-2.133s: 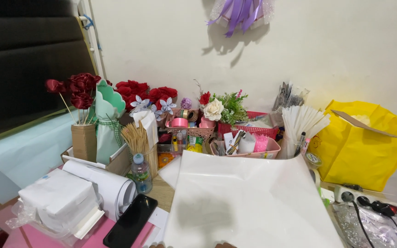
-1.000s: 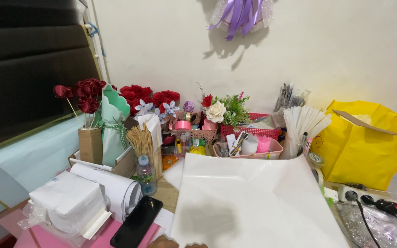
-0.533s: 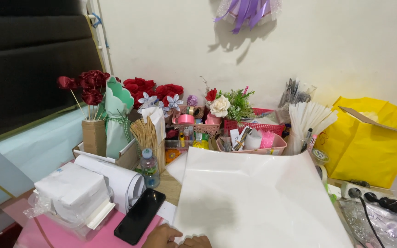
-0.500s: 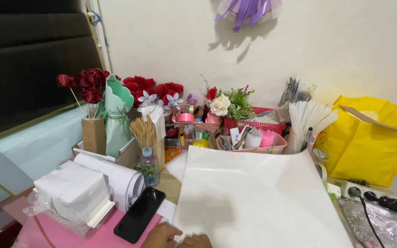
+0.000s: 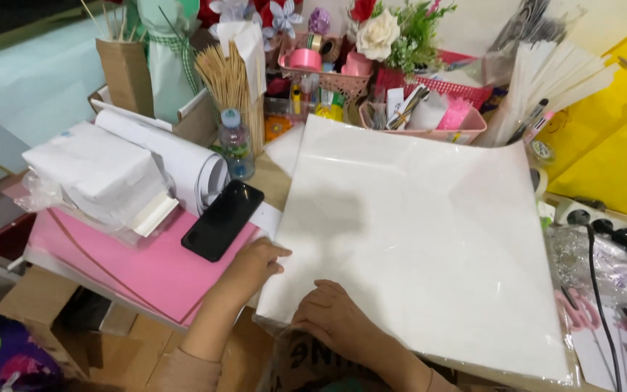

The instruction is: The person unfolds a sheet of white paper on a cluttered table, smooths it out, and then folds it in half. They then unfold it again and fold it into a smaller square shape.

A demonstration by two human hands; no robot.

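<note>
Down at the near edge of the cluttered worktop [image 5: 263, 181], both hands met a large white sheet [image 5: 415, 239] that lay flat across the middle. The left hand [image 5: 252, 265] rested at the sheet's left edge, fingers [image 5: 273, 250] held together and touching the paper. The right hand [image 5: 332, 316] lay on the sheet's near corner, fingers [image 5: 321, 290] curled; whether they pinched the edge could not be told. Just left of the sheet lay a black phone [image 5: 223, 219] on pink card [image 5: 146, 272], beside a white paper roll [image 5: 175, 156]. Behind stood a pink basket [image 5: 429, 120] and a yellow bag [image 5: 611, 138].
</note>
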